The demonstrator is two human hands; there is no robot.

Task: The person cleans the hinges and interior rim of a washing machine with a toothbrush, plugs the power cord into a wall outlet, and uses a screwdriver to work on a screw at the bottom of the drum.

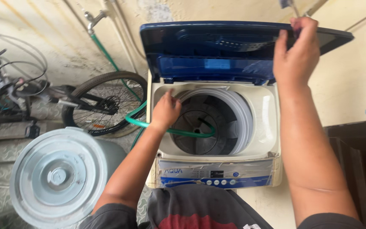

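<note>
From the head camera, one top-loading washing machine (217, 140) stands in the middle, cream-bodied with a blue control strip along its near edge. It has one blue lid (217, 46), tipped up and back against the wall behind. One green hose (172, 129) comes down from one tap (93, 18) on the wall, left of and above the machine, crosses the machine's left rim and ends inside the dark drum (210, 123).

Two hands are at the machine. The left hand (165, 111) reaches in from the left, arm stretched forward, fingers curled loosely at the rim where the hose crosses — whether it actually grips the hose I cannot tell. The right hand (296, 53) is raised high, arm nearly straight, fingers closed over the far right edge of the raised lid, holding it.

Left of the machine sit one round pale grey bin with a lid (58, 176) and, farther back, one bicycle (64, 99) by the wall.
</note>
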